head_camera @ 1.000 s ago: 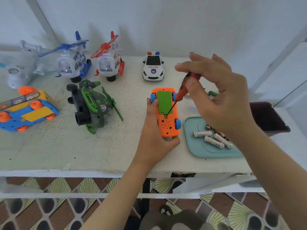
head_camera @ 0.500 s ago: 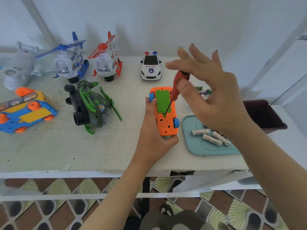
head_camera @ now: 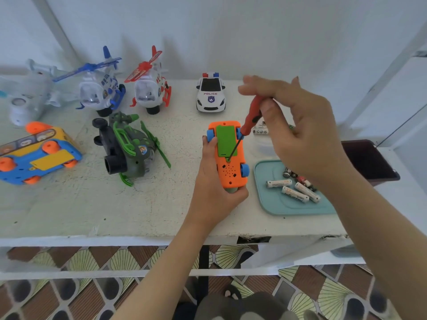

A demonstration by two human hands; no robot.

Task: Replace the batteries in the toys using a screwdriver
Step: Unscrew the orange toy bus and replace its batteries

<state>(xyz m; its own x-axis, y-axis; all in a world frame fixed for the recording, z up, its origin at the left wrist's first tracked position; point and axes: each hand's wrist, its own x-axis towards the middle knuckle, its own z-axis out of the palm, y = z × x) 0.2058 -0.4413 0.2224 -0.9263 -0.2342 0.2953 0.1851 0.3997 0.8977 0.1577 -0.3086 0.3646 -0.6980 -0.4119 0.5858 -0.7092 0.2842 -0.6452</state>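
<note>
An orange toy car (head_camera: pixel 231 169) with blue wheels lies upside down, its green battery cover (head_camera: pixel 226 140) facing up. My left hand (head_camera: pixel 215 188) grips the car from the left and below. My right hand (head_camera: pixel 298 128) pinches the red handle of a screwdriver (head_camera: pixel 250 118) between thumb and fingers. The screwdriver's thin shaft slants down and its tip sits at the screw just below the green cover. Several white batteries (head_camera: pixel 293 190) lie on a teal tray (head_camera: pixel 272 204) to the right of the car.
On the white table (head_camera: pixel 138 209) stand a green helicopter (head_camera: pixel 129 146), a blue helicopter (head_camera: pixel 99 88), a red helicopter (head_camera: pixel 150 88), a police car (head_camera: pixel 210 93), an upturned yellow-blue bus (head_camera: pixel 37 153) and a pale toy plane (head_camera: pixel 25 93). A dark bin (head_camera: pixel 369 162) sits at the right edge.
My right hand's fingers have shifted round the screwdriver handle, from curled to spread to curled again. The tip stays at the screw and my left hand keeps holding the car.
</note>
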